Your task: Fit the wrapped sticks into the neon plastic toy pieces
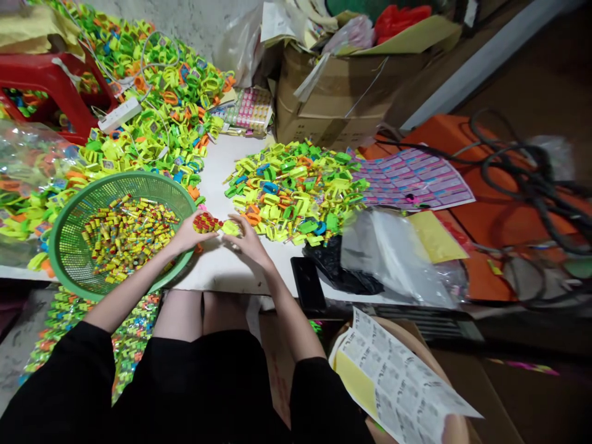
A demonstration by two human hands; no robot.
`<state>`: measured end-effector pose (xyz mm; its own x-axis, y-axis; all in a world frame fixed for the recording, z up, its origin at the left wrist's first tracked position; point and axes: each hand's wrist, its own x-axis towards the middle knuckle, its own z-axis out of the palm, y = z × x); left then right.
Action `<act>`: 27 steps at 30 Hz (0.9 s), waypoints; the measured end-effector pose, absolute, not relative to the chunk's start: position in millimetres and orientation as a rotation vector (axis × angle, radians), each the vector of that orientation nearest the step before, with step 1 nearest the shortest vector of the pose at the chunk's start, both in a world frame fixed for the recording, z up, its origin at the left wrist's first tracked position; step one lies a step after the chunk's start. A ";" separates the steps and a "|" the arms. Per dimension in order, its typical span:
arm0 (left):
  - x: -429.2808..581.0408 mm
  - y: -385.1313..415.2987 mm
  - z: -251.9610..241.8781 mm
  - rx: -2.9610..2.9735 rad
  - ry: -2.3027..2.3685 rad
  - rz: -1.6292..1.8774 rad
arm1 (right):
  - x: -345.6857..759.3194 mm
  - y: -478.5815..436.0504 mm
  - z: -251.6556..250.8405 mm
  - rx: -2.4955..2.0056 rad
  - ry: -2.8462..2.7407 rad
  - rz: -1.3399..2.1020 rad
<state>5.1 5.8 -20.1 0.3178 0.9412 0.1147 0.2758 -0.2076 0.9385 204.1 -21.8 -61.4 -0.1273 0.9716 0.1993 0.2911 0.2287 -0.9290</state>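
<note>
Over the table (226, 270), red pieces (206, 223) sit in the curled left hand (187, 237); just right, the right hand (250, 239), half closed, grips a yellow toy (230, 229). Left, a green basket (76, 213) of small pieces (134, 237); right and farther, a toy pile (298, 191).

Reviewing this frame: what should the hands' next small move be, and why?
Probably bring the yellow plastic piece in the right hand against one of the red-and-yellow cylinders bunched in the left hand. They sit close together, with more cylinders in the green basket and more plastic pieces in the pile. Whether they fit together is too small to tell.
</note>
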 end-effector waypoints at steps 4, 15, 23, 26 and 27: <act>5.9 5.6 -24.3 1.712 1.123 0.906 | 220.5 -31.3 -11.9 -1.156 -1.769 0.798; 8.8 -5.1 -29.5 1.863 1.164 0.895 | 210.0 -48.3 11.1 -1.265 -1.930 0.589; -2.3 -10.6 -37.4 2.315 1.208 0.935 | 200.2 -55.5 5.9 -1.283 -2.005 0.415; -4.0 -8.5 -35.5 2.429 1.211 0.917 | 197.0 -55.1 3.3 -1.303 -2.035 0.340; -4.1 -8.1 -34.9 2.444 1.222 0.919 | 196.0 -54.9 2.4 -1.318 -2.051 0.317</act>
